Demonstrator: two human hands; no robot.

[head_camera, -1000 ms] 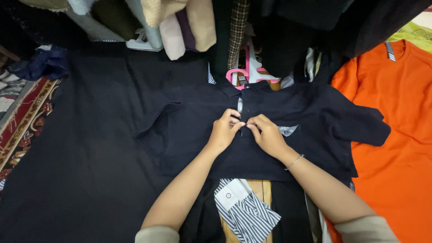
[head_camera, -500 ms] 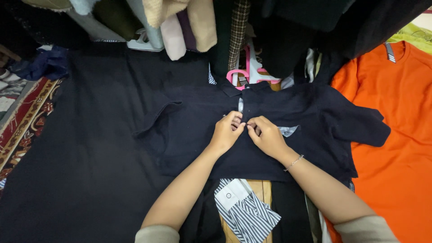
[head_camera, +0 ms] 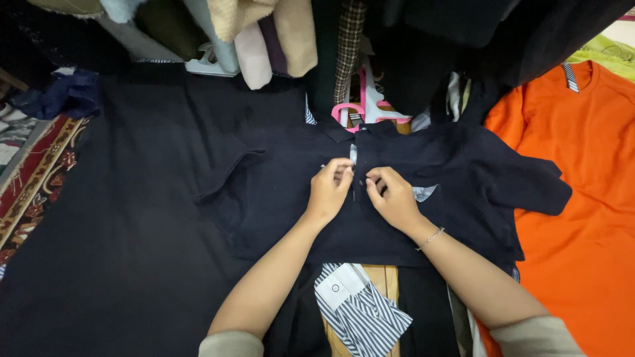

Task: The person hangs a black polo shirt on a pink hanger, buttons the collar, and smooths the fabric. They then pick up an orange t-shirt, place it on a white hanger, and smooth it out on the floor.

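A dark navy polo shirt (head_camera: 278,192) lies flat, front up, collar toward the far side. My left hand (head_camera: 329,190) pinches the left edge of its button placket just below the collar. My right hand (head_camera: 391,196) pinches the right edge of the same placket, fingertips almost touching the left hand's. A thin bracelet sits on my right wrist. A small light patch (head_camera: 423,193) shows on the shirt's chest beside my right hand.
An orange shirt (head_camera: 582,198) lies at the right. A striped shirt cuff (head_camera: 360,311) sticks out below the polo. Pink hangers (head_camera: 370,109) and hanging clothes (head_camera: 278,33) crowd the far edge. A dark cloth (head_camera: 119,231) covers the left; a patterned rug (head_camera: 33,178) borders it.
Both hands stay on the placket; the fingers have shifted slightly, nothing else moved.
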